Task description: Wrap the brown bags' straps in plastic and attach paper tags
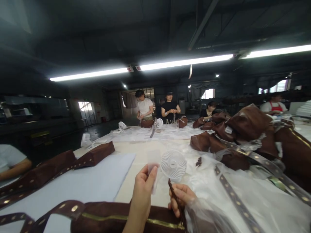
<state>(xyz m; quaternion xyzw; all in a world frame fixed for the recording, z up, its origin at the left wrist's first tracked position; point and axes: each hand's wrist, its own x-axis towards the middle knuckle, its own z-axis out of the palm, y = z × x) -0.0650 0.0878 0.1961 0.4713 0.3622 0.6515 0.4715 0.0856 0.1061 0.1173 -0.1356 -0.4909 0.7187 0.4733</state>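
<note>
Head view: the left hand (143, 191) pinches a small clear plastic sleeve (154, 168) upright, while the right hand (181, 198) grips a narrow brown strap piece (170, 184), both held above the cream surface (136, 184). A white desk fan (173, 165) sits just beyond them, a gold-zippered brown bag (109, 215) lies near, and plastic-wrapped brown bags (247, 124) are heaped right. A co-worker in white (145, 108) and another in black (170, 110) stand far off.
</note>
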